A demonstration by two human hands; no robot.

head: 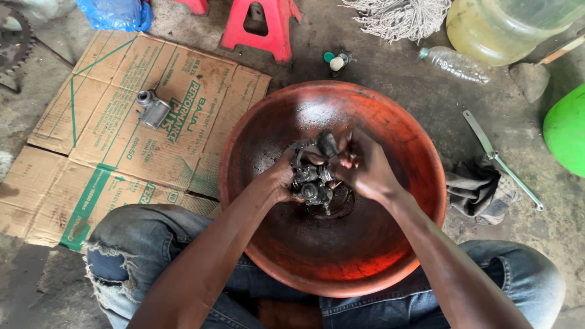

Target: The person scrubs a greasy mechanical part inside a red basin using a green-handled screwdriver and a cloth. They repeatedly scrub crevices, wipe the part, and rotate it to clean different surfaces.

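Partly hidden: our left hand point(281, 180) and right hand point(365, 166) cover much of the grimy metal part point(312, 180), so we cannot tell its full shape. Cut by edges: large yellowish jug point(506, 27), green round object point(567, 131), blue bag point(116, 12), toothed sprocket point(15, 36), mop head point(399, 17).

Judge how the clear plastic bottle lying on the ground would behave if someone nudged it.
The clear plastic bottle lies on its side and looks nearly empty, so it is probably light. Its round body would likely roll on the ground. Thin walls probably dent when squeezed.
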